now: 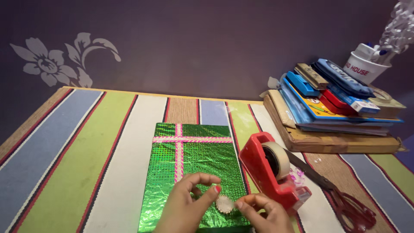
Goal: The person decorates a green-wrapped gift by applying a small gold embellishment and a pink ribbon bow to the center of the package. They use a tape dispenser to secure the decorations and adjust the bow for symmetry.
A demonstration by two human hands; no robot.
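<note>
I see both sets of fingertips pinched on a small round scalloped sticker: the left hand closes thumb and forefinger on its left edge, the right hand nips its right edge. The sticker sits over the near right corner of the green foil-wrapped gift. I judge it light, thin, flexible; grip by the rim only. A red tape dispenser stands just right, scissors beyond.
</note>
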